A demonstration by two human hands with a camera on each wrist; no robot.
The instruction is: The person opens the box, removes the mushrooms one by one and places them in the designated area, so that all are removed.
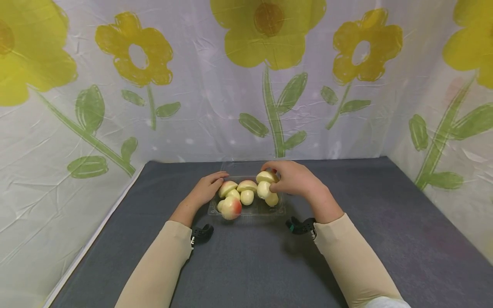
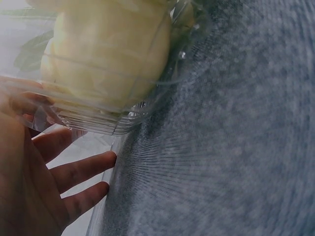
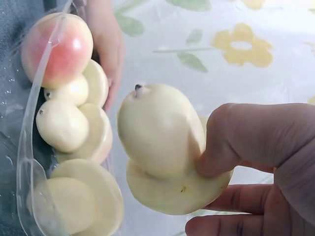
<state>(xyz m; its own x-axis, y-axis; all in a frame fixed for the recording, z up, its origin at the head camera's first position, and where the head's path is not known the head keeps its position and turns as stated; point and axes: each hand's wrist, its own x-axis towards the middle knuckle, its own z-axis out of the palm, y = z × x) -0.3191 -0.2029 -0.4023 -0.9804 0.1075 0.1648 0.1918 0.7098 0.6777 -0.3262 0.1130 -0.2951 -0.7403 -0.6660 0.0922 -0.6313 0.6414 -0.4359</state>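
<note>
My right hand (image 1: 294,177) pinches a toy mushroom (image 3: 160,132) with a cream stem and a red-tinged cap, thumb against the cap's underside. It is raised over the right end of a clear plastic container (image 1: 250,211). Inside the container lie several more such mushrooms, among them a red-capped one (image 1: 232,208) at the front left, a middle one (image 1: 247,197), and one (image 3: 74,206) below the held mushroom. At the container's left wall rests my left hand (image 1: 206,188); its lower fingers (image 2: 81,172) are straight and spread in the left wrist view.
The container stands on a dark grey cloth-covered table (image 1: 246,265), towards its back edge. A white curtain (image 1: 185,107) printed with yellow flowers encloses the back and both sides. Dark straps (image 1: 202,232) circle both wrists.
</note>
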